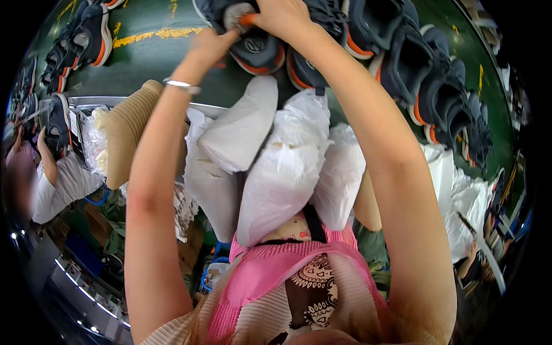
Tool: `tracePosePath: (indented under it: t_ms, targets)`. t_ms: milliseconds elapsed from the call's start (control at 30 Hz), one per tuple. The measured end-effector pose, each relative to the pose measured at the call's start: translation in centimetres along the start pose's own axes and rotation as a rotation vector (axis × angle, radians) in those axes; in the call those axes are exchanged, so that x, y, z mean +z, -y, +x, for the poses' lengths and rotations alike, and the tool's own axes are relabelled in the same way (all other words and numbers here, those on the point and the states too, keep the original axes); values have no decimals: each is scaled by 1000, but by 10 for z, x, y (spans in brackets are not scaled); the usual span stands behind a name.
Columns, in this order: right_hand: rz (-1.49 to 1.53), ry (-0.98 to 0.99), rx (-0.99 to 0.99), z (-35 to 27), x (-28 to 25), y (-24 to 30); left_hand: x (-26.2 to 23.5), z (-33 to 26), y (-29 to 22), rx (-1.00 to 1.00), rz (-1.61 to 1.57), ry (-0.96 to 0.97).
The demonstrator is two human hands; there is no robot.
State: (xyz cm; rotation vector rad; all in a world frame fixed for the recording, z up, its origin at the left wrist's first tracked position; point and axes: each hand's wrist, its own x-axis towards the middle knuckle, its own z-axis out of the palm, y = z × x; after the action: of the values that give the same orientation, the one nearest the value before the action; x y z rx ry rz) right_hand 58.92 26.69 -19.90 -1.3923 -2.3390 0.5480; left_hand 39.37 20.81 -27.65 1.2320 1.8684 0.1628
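At the top of the view both my hands are on a dark grey sneaker (257,49) with an orange and white sole. My left hand (211,49) grips its left side, thumb toward the opening; the other fingers are mostly hidden. My right hand (282,17) holds it from the right, thumb beside an orange tab. Something light grey (237,16) shows in the shoe opening; what it is I cannot make out. Between my forearms stand white paper-wrapped, shoe-shaped forms, a smooth one (241,126) and a crinkled one (287,152) among them.
More dark sneakers (402,69) line the green conveyor (149,63) at right, others (92,37) at far left. A nested stack of tan shoe inserts (135,132) stands beside my left forearm. White plastic bags (460,195) lie at right. A person (63,187) sits at left.
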Motion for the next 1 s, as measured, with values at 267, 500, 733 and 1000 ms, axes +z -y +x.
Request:
tracePosePath:
  t_ms: [267, 500, 733, 1000]
  targets:
    - [361, 4, 285, -175, -27, 33, 15, -107, 12, -119, -239, 724]
    - [323, -159, 235, -248, -1, 59, 39, -113, 11, -515, -894, 896]
    - [304, -255, 218, -248, 17, 58, -17, -149, -16, -124, -472, 685]
    - [461, -363, 299, -281, -36, 46, -56, -285, -49, 533, 55, 323]
